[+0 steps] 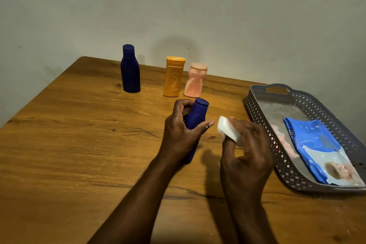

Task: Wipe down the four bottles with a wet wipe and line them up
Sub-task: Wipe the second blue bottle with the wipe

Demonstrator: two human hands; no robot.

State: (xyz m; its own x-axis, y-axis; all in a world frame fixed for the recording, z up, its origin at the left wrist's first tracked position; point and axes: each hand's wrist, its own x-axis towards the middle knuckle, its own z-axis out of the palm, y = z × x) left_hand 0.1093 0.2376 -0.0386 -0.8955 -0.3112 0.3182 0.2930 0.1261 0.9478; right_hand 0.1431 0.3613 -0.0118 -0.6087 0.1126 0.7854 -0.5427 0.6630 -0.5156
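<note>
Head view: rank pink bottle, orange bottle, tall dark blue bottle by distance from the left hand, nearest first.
1. pink bottle, standing just beyond the left hand, slightly to its right.
2. orange bottle, upright beside the pink one on its left; close to it in rank, but a little farther.
3. tall dark blue bottle, standing apart at far left near the wall.

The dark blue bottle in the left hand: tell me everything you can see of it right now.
The held blue bottle looks like smooth dark blue plastic, with a flat cap of the same colour, shut, at the top. It leans slightly right, near the table's middle. The left hand wraps its body, hiding the lower part. The folded wet wipe in the right hand is close beside it, not touching.
</note>
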